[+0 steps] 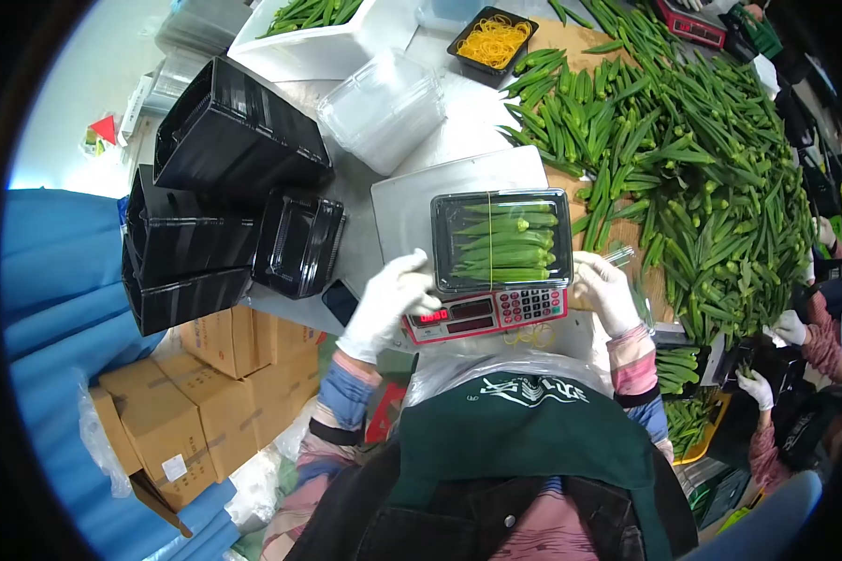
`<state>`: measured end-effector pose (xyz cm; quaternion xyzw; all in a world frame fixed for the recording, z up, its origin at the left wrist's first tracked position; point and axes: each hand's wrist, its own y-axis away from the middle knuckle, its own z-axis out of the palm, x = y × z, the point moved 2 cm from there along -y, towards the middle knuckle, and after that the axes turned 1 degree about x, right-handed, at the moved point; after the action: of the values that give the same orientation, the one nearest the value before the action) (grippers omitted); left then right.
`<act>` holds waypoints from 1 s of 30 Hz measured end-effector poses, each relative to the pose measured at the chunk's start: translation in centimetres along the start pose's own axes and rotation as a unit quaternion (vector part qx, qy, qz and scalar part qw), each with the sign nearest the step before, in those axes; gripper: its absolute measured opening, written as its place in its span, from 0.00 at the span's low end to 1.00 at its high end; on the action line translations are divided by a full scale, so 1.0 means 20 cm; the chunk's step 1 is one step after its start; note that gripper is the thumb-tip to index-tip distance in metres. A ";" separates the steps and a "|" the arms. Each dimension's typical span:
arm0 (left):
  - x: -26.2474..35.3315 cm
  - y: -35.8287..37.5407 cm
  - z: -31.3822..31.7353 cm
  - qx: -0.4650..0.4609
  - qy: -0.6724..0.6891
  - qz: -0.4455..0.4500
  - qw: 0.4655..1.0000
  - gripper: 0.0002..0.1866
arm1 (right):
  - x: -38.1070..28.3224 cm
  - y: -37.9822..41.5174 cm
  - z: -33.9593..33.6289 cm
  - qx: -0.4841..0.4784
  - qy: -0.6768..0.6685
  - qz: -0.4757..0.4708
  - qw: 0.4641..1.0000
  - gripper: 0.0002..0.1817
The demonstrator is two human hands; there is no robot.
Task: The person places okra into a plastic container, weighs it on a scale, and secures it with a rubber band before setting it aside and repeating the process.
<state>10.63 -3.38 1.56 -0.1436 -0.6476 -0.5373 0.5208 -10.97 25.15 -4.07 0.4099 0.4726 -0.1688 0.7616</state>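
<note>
A black tray of okra (505, 245) with a clear lid lies over the weighing scale (486, 313), and a yellow rubber band (490, 224) runs across its middle. My left hand (388, 301), in a white glove, is beside the tray's left edge with thumb and fingers apart. At the tray's right edge, the fingers of my gloved right hand (605, 292) are closed on the rim. Below the tray, the scale's red display is lit. Loose rubber bands (533, 335) lie by the scale's front edge.
Loose okra (711, 178) is heaped on the right. Stacked black trays (239, 131) and clear lids (384, 107) stand left and behind. A tray of rubber bands (492, 42) sits at the back. Cardboard boxes (159, 425) are lower left; a co-worker's gloved hand (756, 388) is at right.
</note>
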 end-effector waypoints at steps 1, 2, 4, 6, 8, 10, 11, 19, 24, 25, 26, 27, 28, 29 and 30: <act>0.01 -0.06 -0.04 0.029 -0.024 0.011 0.999 0.27 | -0.04 -0.03 -0.01 0.022 0.016 -0.005 1.000 0.18; 0.03 -0.12 -0.07 0.060 -0.018 0.037 0.997 0.27 | -0.08 -0.07 -0.02 0.046 0.033 -0.009 0.998 0.18; 0.02 -0.28 -0.09 0.052 0.033 0.060 0.996 0.27 | -0.16 -0.19 0.03 0.080 0.028 -0.036 0.996 0.17; 0.02 -0.42 -0.05 0.013 0.110 0.047 0.993 0.22 | -0.20 -0.33 0.09 0.067 0.033 -0.082 0.994 0.17; 0.02 -0.51 -0.02 -0.006 0.131 0.020 0.991 0.19 | -0.15 -0.45 0.05 0.041 -0.019 -0.009 0.999 0.17; 0.03 -0.53 0.00 -0.007 0.189 0.034 0.981 0.12 | -0.15 -0.48 0.09 0.057 -0.017 -0.018 0.998 0.17; 0.03 -0.54 -0.01 -0.025 0.228 0.035 0.973 0.12 | -0.14 -0.49 0.10 0.030 -0.085 -0.018 0.996 0.17; 0.04 -0.47 0.00 -0.091 0.337 -0.017 0.937 0.13 | -0.13 -0.46 0.08 -0.094 -0.242 0.021 0.966 0.14; 0.24 -0.33 0.22 -0.119 0.132 0.019 0.984 0.18 | -0.27 -0.36 0.11 -0.031 -0.216 0.036 0.975 0.15; 0.28 -0.31 0.26 -0.136 0.079 0.005 0.988 0.19 | -0.29 -0.34 0.10 -0.033 -0.198 0.034 0.979 0.15; 0.32 -0.32 0.29 -0.153 0.026 -0.010 0.988 0.19 | -0.31 -0.33 0.08 -0.033 -0.180 0.031 0.983 0.15; 0.32 -0.36 0.29 -0.156 0.036 -0.020 0.987 0.22 | -0.32 -0.33 0.04 -0.016 -0.153 -0.005 0.988 0.15; 0.34 -0.41 0.29 -0.149 0.087 -0.061 0.983 0.21 | -0.34 -0.32 0.01 0.003 -0.135 -0.039 0.990 0.15; 0.38 -0.46 0.29 -0.142 0.137 -0.103 0.975 0.20 | -0.36 -0.31 -0.02 0.023 -0.117 -0.073 0.990 0.15; 0.42 -0.51 0.31 -0.132 0.187 -0.146 0.963 0.20 | -0.38 -0.29 -0.06 0.043 -0.099 -0.105 0.989 0.15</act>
<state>-3.65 -5.14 3.66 -0.0124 -0.4760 -0.7056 0.5249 -19.09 21.57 -0.53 0.3719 0.4275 -0.3081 0.7642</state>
